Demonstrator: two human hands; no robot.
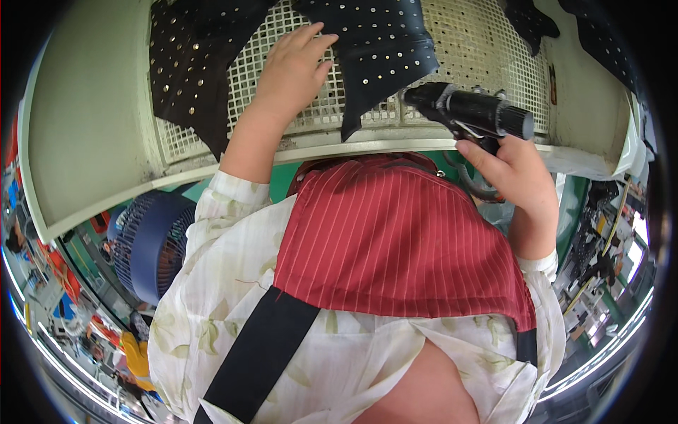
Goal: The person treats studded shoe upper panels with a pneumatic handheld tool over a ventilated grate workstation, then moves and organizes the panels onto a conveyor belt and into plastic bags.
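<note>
My left hand (293, 67) reaches over a pale perforated grid (244, 88), its fingers stretched out and holding nothing. Its fingertips come to the edge of a dark studded piece, leather-like, in the middle (385, 53); whether they touch it I cannot tell. A second dark studded piece (191, 63) lies left of that hand. At the right, the fingers of my right hand (519, 169) wrap the handle of a black spray gun (466, 109). The gun's nozzle points left, close to the lower tip area of the middle piece. Part of its handle is hidden by my hand.
A pale raised wall (92, 113) bounds the grid on the left, and a front rim (127, 191) runs along my side. More dark studded pieces (530, 25) lie at the far right. A hose (477, 185) hangs below the gun. A blue fan (152, 244) stands at lower left.
</note>
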